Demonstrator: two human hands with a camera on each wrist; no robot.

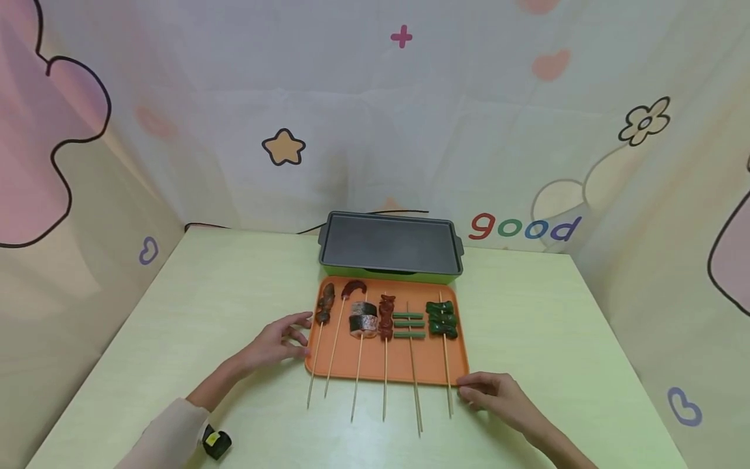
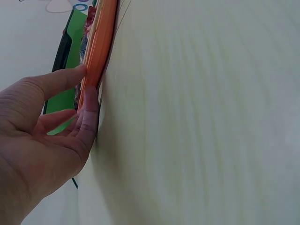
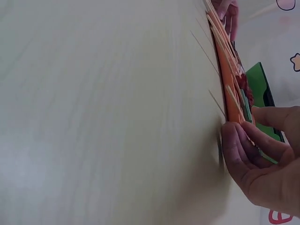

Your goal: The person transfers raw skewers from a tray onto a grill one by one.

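An orange tray [image 1: 400, 361] carries several skewers, whose bare sticks jut over its near edge. From left to right the food is brown chunks [image 1: 325, 303], a dark red curl [image 1: 354, 288], dark-skinned pale pieces [image 1: 364, 319], reddish-brown pieces [image 1: 387, 317], green sticks [image 1: 409, 325] and folded dark green pieces [image 1: 442, 319]. My left hand [image 1: 278, 340] pinches the tray's left edge, one fingertip at the upper rim and another lower on the side. At the near right corner, my right hand [image 1: 495, 394] grips the tray between thumb and fingers.
Right behind the tray stands a green electric griddle with a dark flat plate [image 1: 391, 244]. A black cord [image 1: 398, 211] runs behind it. Patterned cloth [image 1: 363, 111] encloses the pale table [image 1: 527, 312] at the back and sides. A small black object [image 1: 217, 443] shows beside my left sleeve.
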